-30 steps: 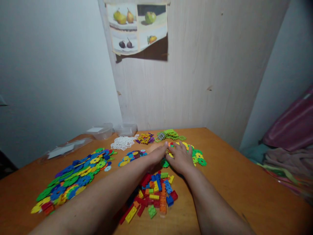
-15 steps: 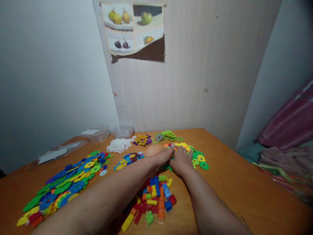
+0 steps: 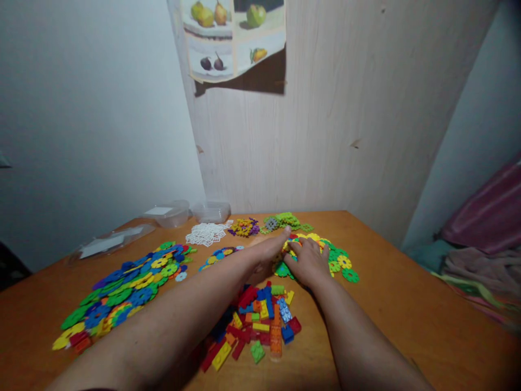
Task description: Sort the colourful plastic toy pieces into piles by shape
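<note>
My right hand [image 3: 310, 263] lies palm down with spread fingers on a pile of green, yellow and red flower-shaped plastic discs [image 3: 336, 259] and covers part of it. Along the left side of this pile, my left hand [image 3: 268, 254] stands on edge with its thumb stretched up. Most of its other fingers are out of sight behind the hand. Below both hands lies a heap of toy building bricks [image 3: 264, 320] in red, blue, yellow, orange and green. My left forearm partly hides these bricks and a smaller pile of blue and yellow discs [image 3: 215, 258].
A long heap of colourful discs [image 3: 138, 282] spreads on the left of the wooden table [image 3: 391, 304]. At the back are white lattice pieces [image 3: 207, 233], purple and yellow pieces [image 3: 244, 227], green pieces [image 3: 287, 220], and clear plastic containers [image 3: 211, 212]. Cloth [image 3: 468, 271] lies at right.
The view has shifted, so the whole scene sits further right. My right fingers are spread a little more over the discs, and more discs show between my two hands.
</note>
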The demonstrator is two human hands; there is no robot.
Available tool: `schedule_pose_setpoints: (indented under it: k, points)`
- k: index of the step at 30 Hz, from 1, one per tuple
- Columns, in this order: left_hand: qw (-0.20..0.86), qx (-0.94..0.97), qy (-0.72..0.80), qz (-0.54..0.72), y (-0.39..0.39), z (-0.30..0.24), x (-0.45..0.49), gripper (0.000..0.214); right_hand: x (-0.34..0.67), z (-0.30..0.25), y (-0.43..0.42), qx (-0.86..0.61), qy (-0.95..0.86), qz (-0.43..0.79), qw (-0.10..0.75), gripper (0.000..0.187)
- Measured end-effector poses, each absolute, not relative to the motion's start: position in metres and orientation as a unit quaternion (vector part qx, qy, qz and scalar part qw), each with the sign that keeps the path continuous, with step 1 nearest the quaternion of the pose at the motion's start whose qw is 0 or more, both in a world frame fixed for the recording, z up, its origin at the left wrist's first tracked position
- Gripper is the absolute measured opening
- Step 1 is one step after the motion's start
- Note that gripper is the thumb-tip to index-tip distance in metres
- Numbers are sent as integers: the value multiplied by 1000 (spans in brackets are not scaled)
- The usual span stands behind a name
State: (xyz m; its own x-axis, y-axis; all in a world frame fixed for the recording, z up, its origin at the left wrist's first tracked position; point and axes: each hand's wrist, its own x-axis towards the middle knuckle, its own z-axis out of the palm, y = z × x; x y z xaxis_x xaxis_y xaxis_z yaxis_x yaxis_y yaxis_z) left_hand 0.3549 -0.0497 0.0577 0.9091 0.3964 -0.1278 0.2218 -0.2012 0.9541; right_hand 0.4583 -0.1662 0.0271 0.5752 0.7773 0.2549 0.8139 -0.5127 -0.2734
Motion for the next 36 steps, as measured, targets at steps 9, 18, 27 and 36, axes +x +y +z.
schedule_pose_setpoints:
  k: [9, 18, 27, 36]
  points:
    - [572, 753, 292, 145, -25, 90, 302, 96, 461, 25, -165, -861, -460, -77, 201, 54]
    - [577, 705, 321, 260, 12, 105, 228, 89, 467, 23, -162, -834, -467, -144, 257, 48]
    - [457, 749, 351, 328, 57, 113, 145, 69, 466, 19, -161, -799, -480, -210, 293, 39]
    - [158, 884, 420, 130, 122, 110, 95, 31, 470, 14, -162, -755, -517, -287, 284, 34]
